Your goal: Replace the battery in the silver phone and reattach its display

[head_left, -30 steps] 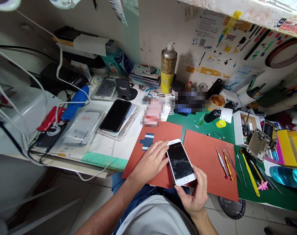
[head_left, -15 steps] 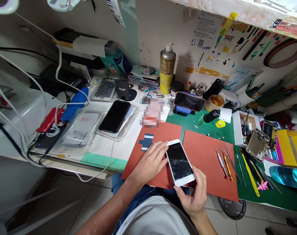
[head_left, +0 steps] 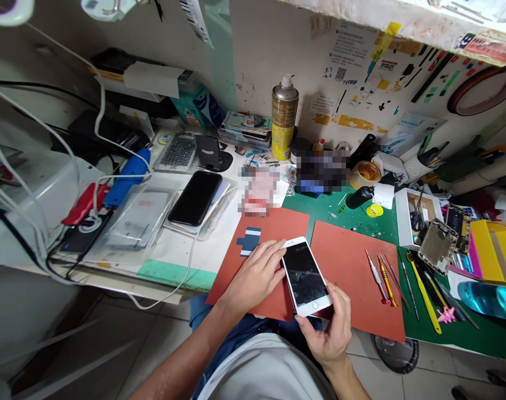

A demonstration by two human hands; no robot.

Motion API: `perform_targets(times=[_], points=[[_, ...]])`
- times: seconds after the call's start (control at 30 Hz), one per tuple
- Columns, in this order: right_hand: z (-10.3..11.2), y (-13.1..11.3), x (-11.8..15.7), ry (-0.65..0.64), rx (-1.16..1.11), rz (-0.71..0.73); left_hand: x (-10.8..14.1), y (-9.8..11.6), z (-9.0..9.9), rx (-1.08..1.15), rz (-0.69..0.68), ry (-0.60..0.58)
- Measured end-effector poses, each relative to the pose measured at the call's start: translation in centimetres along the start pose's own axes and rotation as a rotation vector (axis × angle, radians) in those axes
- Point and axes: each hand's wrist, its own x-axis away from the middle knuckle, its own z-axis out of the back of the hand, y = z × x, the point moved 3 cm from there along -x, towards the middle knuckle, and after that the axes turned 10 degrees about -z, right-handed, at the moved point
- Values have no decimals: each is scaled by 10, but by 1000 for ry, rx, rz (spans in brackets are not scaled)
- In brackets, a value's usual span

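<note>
View slightly shifted, left hand [head_left: 256, 272] and right hand [head_left: 334, 326] gripping white phone [head_left: 306, 275], handwritten "3.7" [head_left: 328, 71] on wall [head_left: 263, 50]

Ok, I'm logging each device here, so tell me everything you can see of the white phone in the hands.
The white phone has a pale front with rounded corners, a dark, unlit-looking glossy screen with faint reflections, and a round button at its near end. It is held face up, slanted, its far end leaning left, over the reddish mats. The left hand touches its upper left edge; the right hand holds its near end. Its back is hidden.
</note>
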Motion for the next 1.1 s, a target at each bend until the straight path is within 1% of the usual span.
perform_targets(times=[0.53,0.77,0.97,1.03,1.1], points=[[1,-1,-1,-2,-14,10,-1,0,1,13,9,21],[7,-3,3,-74,-5,-42,-1,2,4,38,0,-16],[14,-3,4,-134,22,-67,0,1,9,102,-29,-118],[15,-2,3,-158,49,-61,2,0,10,143,-40,-115],[15,-2,3,-183,82,-50,4,-1,10,173,-47,-87]])
